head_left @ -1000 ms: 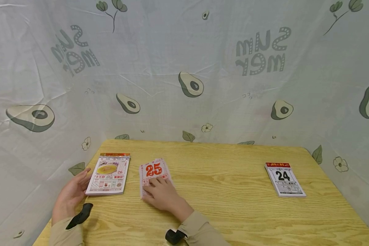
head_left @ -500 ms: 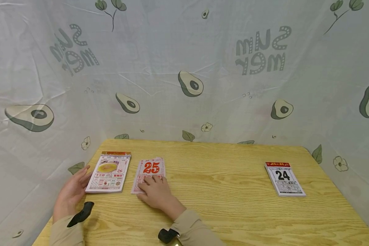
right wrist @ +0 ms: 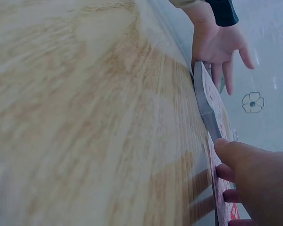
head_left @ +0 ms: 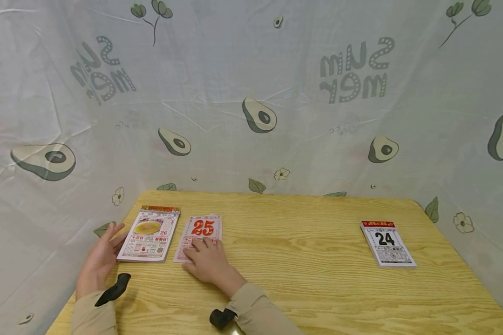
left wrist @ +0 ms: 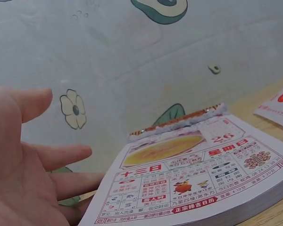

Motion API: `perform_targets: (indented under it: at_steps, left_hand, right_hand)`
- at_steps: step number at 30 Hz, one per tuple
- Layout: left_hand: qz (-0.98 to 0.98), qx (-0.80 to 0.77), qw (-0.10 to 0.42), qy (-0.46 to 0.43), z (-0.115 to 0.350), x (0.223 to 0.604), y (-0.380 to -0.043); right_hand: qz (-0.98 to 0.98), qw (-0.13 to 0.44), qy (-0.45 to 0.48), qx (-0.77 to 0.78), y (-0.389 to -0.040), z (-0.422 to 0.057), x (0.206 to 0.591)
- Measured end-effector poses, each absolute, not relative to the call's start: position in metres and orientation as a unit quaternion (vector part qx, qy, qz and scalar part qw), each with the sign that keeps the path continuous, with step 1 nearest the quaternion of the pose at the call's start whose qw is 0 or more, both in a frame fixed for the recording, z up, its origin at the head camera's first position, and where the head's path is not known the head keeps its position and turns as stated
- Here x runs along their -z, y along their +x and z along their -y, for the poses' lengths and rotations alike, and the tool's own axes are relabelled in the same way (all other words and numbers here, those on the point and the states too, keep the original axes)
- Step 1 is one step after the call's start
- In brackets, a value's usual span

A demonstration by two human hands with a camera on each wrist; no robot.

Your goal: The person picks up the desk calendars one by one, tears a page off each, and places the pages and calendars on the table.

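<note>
A thick tear-off calendar point(head_left: 146, 239) showing 26 and a yellow dish picture lies at the table's left. My left hand point(head_left: 99, 260) stands at its left edge with fingers extended; in the left wrist view the lower fingers reach the side of the pad point(left wrist: 179, 174). To the right of that calendar lie loose pink-edged calendar pages point(head_left: 202, 228), the top one printed with a red 25. My right hand point(head_left: 208, 263) rests on their lower half, fingers spread and pressing down, hiding the print there.
A second calendar pad point(head_left: 387, 245), with a red header and black 24, lies on the right side of the wooden table point(head_left: 302, 279). A patterned curtain point(head_left: 218, 93) hangs behind and beside the table.
My right hand has slid the 25 pages leftward, closer to the 26 calendar, and their fanned edges now line up better. The 26 calendar has shifted slightly rightward beside my left hand.
</note>
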State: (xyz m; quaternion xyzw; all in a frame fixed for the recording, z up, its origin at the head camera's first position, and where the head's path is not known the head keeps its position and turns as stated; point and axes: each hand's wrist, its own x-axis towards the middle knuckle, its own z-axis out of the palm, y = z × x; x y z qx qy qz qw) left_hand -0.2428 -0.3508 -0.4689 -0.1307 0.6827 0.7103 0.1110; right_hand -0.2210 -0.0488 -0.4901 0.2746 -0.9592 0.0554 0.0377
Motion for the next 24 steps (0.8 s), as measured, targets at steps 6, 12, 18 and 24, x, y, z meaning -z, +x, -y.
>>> perform_targets:
  at_steps: [6,12,18,24]
  left_hand:
    - [-0.685,-0.708,0.113,-0.13,0.35,0.468,-0.243]
    - [-0.681,-0.712,0.115,-0.124,0.351,0.468,-0.241]
    - [-0.68,-0.719,0.117,-0.085,0.359,0.467,-0.237]
    - [-0.683,-0.719,0.107,-0.064,0.361,0.464,-0.237]
  right_hand:
    - [0.959,0.037,0.276,-0.049,-0.224,0.051,0.491]
    - [0.959,0.037,0.276,-0.052,-0.223,0.051,0.49]
    - [0.957,0.031,0.28,-0.065,-0.222,0.052,0.488]
    - [0.954,0.041,0.287,-0.075,-0.219,0.052,0.482]
